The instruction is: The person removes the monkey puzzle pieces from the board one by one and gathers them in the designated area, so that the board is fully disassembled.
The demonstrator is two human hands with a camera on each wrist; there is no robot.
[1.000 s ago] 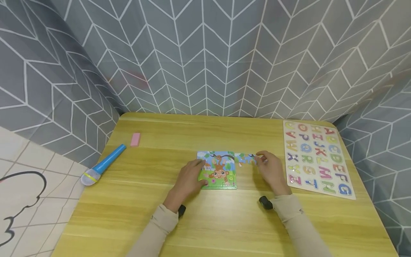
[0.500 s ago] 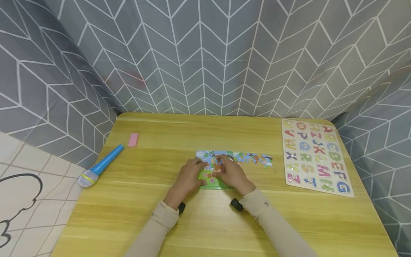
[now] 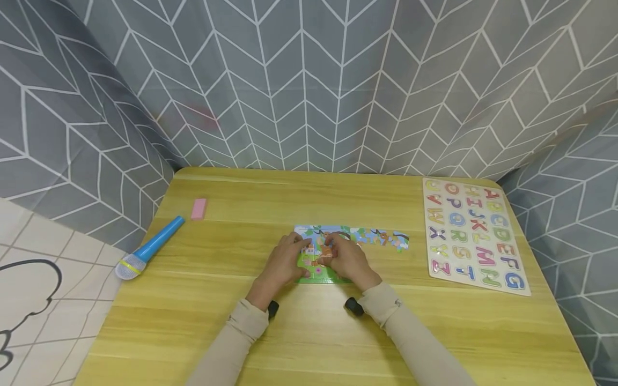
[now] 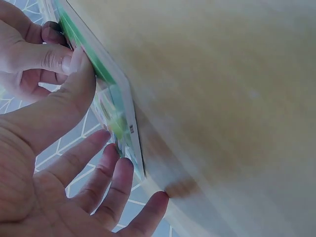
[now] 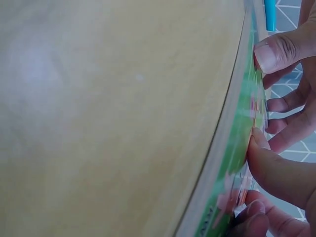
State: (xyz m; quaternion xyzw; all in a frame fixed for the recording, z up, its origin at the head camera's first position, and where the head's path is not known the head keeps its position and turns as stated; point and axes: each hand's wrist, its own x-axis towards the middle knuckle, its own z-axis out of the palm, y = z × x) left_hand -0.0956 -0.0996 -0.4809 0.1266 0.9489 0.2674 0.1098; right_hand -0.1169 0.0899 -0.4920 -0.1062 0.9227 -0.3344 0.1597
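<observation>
Background: a grey curtain with white chevron lines (image 3: 309,96) stands behind a wood-grain table (image 3: 270,354). An alphabet board (image 3: 453,276) lies along the table's right edge, near its far right corner. A blue toy microphone (image 3: 154,244) lies at the left edge, its head apparently overhanging; a bump could plausibly send it off. At the table's middle, the left hand (image 3: 281,264), fingers loosely spread, rests at the left side of a jigsaw tray (image 3: 322,281). The right hand (image 3: 348,261) has thumb and fingers bent over the tray; whether they pinch a piece cannot be told, as the fingers obscure it. Uneven pressure there might lift seated neighbours or skid the tray. The board holds coloured letters; the tray, a monkey picture. Loose pieces (image 3: 383,237) lie beyond its right edge. Far left: a pink block (image 3: 198,209).
</observation>
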